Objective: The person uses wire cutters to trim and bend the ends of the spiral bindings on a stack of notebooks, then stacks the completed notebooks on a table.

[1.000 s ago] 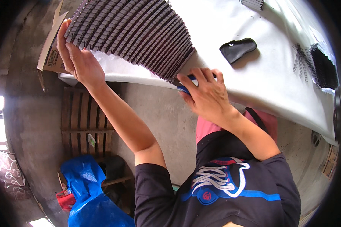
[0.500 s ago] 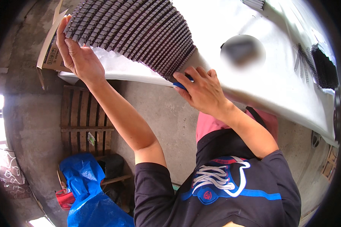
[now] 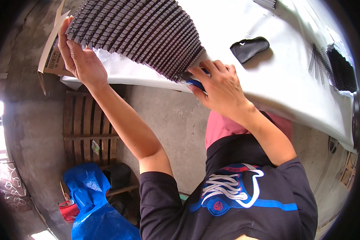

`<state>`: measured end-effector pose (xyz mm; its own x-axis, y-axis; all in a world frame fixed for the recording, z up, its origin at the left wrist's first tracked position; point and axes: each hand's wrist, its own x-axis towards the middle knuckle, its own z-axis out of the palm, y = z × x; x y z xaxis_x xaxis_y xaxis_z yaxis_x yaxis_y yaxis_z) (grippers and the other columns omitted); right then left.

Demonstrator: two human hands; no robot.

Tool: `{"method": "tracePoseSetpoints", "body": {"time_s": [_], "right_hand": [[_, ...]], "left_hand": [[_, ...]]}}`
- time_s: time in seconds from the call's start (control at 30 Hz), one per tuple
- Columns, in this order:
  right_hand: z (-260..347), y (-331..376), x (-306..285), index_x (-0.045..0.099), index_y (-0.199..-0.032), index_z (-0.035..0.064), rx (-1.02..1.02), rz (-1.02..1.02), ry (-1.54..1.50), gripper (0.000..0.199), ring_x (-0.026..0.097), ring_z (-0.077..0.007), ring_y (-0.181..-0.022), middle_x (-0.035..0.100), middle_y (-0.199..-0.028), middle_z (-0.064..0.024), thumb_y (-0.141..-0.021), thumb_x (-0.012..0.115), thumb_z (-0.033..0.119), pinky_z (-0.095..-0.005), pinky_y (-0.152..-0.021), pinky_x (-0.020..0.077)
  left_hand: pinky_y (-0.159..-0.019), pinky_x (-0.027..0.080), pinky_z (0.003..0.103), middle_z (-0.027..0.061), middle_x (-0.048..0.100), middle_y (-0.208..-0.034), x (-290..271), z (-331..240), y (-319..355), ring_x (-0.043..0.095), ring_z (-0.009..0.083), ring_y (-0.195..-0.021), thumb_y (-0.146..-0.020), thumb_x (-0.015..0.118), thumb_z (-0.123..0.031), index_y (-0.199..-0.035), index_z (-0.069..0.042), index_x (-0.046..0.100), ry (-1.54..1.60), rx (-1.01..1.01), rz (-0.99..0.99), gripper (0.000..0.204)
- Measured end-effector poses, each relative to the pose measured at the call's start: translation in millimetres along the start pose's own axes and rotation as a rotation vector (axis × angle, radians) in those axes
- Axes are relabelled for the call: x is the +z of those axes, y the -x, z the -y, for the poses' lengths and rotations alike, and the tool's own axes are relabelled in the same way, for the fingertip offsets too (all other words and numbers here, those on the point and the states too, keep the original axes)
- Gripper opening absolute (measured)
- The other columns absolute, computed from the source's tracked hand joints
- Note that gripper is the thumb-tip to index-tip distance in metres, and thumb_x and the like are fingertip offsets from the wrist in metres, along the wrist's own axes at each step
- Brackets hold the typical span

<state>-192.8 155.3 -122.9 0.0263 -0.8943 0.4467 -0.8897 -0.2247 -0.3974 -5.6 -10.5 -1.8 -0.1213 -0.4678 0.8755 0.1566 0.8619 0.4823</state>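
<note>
A large grid panel [image 3: 136,34] of grey squares and dark ridged rows is tilted over the near left part of the white-covered table. My left hand [image 3: 82,64] grips its left edge, thumb on the near side and fingers behind. In my right hand [image 3: 224,86] are blue-handled pliers [image 3: 196,83], closed in by my fingers. Their dark jaws meet the panel's near right corner; what lies between them is too small to make out. A black pouch [image 3: 250,49] rests on the table beyond my right hand.
Black toothed strips [image 3: 319,64] and a dark bundle [image 3: 341,70] lie on the white tablecloth [image 3: 292,80] at the right. An opened cardboard box [image 3: 54,60] stands left of the panel. Below are a wooden pallet [image 3: 90,120] and a blue tarp [image 3: 88,200].
My right hand and the pliers have shifted slightly right and up along the panel's corner. The panel and my left hand have moved a little to the left.
</note>
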Motion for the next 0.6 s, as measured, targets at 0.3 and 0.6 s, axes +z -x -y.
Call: {"method": "tracePoseSetpoints", "body": {"time_s": [0.3, 0.6], "right_hand": [[1, 9, 24, 0.055, -0.109, 0.0132, -0.052, -0.065, 0.032, 0.033, 0.049, -0.0244, -0.102, 0.05, -0.104, -0.0079, -0.081, 0.06, 0.029, -0.0523, -0.083, 0.0356], [7, -8, 13, 0.055, -0.101, 0.0101, 0.137, 0.35, -0.234, 0.023, 0.062, -0.0341, -0.085, 0.059, -0.092, -0.0129, -0.089, 0.049, 0.029, -0.0484, -0.07, 0.0472]], "left_hand": [[-0.101, 0.037, 0.036, 0.0106, 0.05, -0.127, 2, 1, 0, 0.048, 0.0169, -0.117, -0.098, 0.037, -0.028, -0.129, -0.005, 0.045, 0.057, -0.017, 0.023, 0.039], [-0.099, 0.039, 0.035, 0.0115, 0.048, -0.128, 5, -2, 2, 0.049, 0.0183, -0.115, -0.098, 0.037, -0.029, -0.13, -0.004, 0.041, 0.047, -0.017, 0.015, 0.041]]}}
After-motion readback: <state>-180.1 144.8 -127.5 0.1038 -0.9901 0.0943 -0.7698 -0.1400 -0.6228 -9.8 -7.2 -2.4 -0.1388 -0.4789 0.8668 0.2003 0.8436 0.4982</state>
